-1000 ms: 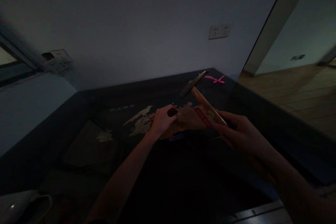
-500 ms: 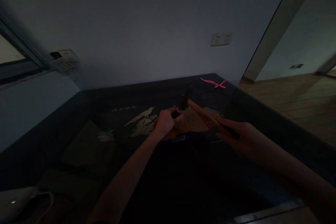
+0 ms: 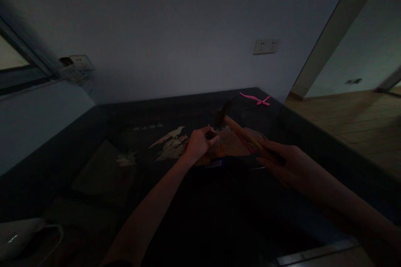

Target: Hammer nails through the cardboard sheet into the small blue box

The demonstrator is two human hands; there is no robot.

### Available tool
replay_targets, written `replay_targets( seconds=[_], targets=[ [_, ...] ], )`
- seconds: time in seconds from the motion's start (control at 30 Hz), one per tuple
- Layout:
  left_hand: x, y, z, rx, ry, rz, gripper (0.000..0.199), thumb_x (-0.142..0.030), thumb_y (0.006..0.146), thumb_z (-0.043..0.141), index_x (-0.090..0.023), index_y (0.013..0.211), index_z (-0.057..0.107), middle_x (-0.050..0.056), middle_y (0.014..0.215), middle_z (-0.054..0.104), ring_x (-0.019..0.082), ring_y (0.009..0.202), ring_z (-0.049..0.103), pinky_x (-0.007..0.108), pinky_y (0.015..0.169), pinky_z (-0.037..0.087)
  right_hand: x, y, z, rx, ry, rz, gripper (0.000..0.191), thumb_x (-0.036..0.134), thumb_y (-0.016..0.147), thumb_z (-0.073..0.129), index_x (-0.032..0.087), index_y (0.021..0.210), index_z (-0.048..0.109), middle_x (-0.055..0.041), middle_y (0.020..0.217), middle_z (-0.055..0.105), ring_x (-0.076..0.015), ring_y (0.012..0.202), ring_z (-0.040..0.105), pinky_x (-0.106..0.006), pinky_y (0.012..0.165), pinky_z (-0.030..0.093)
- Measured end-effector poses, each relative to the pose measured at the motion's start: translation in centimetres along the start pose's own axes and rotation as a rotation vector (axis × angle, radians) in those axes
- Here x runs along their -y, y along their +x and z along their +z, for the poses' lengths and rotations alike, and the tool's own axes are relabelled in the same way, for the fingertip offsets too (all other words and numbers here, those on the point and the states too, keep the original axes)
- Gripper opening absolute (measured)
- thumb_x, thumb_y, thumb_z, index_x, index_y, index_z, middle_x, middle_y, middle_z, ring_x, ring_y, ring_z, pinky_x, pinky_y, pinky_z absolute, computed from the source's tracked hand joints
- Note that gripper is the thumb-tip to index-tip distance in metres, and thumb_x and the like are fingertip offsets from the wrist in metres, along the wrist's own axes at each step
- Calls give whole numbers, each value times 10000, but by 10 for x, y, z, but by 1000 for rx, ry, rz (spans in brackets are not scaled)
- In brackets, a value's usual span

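In the head view, my right hand point(image 3: 290, 158) is wrapped round the wooden handle of a hammer point(image 3: 242, 132). Its dark head is up, just beyond and to the right of my left fingertips. My left hand point(image 3: 198, 144) is pinched closed over a spotted, tan-and-orange item point(image 3: 233, 142) with a blue, labelled front edge. A small dark shape shows between the left thumb and fingers, too dim to name. Whether the hammer head touches anything is unclear.
The dark tabletop point(image 3: 200, 208) carries a pale bird picture point(image 3: 171, 144). A pink ribbon-like strip point(image 3: 258, 101) lies at the back right. A white device point(image 3: 19, 235) with a cable sits at the front left. Sockets point(image 3: 266, 46) are on the wall behind.
The hammer head has tilted slightly, with its far end a little further right. The dark shape between my left fingers shows more clearly. Both hands stay nearly in place.
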State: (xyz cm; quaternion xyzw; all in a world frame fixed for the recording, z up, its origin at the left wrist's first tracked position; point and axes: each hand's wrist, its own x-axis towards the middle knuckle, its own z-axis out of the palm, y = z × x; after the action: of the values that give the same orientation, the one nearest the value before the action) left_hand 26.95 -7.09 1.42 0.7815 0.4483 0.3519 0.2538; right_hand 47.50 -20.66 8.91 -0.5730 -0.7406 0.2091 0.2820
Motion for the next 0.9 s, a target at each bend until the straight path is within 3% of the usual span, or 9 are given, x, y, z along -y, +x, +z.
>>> replay_targets(
  seconds=[0.13,0.4,0.57,0.77,0.9],
  targets=[
    [1,-1,-1,25,57,5,111,-209,753,628,-181,852,670,42,850,712,173,760,655,264,696,493,-7,1,6,53,-12,38,296,247,760,537,152,994,691,-10,606,627,-142,466,520,-228,413,370],
    [1,-1,1,5,53,3,82,-223,749,634,-180,813,662,31,804,710,164,737,654,255,682,485,-1,1,-6,17,-21,0,411,276,781,529,144,1157,629,-41,725,672,-162,523,569,-241,443,408],
    [0,-1,-2,37,83,26,119,-223,762,614,-186,860,670,36,832,711,176,758,651,259,682,480,-6,3,2,64,-77,-5,268,222,762,520,154,948,700,-7,601,627,-129,463,516,-223,427,379],
    [2,-1,1,-3,77,12,91,-255,766,618,-193,817,658,33,808,707,172,741,652,260,668,476,2,-3,-5,-11,37,39,369,294,774,543,149,1098,645,1,530,584,-127,388,464,-224,359,341],
    [1,-1,0,3,91,37,86,-240,763,616,-189,816,659,33,815,707,174,743,651,261,667,475,-4,-2,2,19,42,52,261,264,765,543,167,967,678,13,512,562,-127,403,476,-225,384,357]
  ],
)
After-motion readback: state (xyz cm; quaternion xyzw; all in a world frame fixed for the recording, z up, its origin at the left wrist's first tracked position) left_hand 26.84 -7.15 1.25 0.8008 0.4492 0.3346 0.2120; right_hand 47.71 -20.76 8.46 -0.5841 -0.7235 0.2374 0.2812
